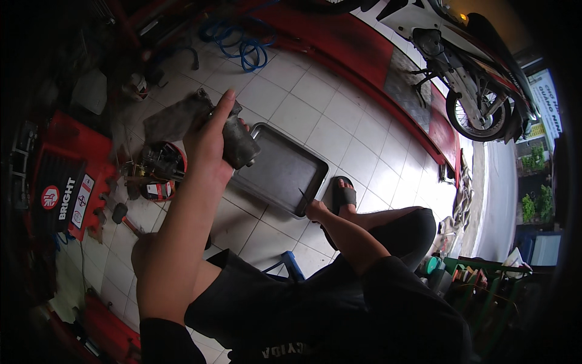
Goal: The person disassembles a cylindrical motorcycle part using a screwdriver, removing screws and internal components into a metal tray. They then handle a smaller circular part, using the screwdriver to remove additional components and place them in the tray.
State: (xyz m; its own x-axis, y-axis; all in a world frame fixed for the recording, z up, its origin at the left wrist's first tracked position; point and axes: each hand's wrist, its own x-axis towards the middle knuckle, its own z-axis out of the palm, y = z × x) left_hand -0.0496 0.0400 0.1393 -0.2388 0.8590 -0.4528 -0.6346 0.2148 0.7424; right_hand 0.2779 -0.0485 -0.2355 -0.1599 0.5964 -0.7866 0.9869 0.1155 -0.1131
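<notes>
In front of the seated person, a shallow rectangular grey metal tray (pixel 282 170) lies on the white tiled floor (pixel 297 97), its scuffed bottom in plain sight. Left of it, a round red basin (pixel 182 159) holds a jumble of dark metal parts, too dim to sort out one by one. Over on the right, a green rack (pixel 494 265) is crammed with small coloured pieces, fading into shadow.

The left forearm cuts across my view of the tray's near left corner. Beyond that wrist lies a dark flat piece (pixel 167 121); what it is, I can't tell.

The left hand (pixel 209 142) is closed around a dark grey cylindrical metal part (pixel 241 142), thumb sticking up, most fingers hidden behind it. The part juts out on the palm's right side, raised above the tray's left end. The right hand (pixel 316 210) is curled small around a thin dark rod (pixel 302 195), just beside the tray's near right corner; its gripped end is hidden.
</notes>
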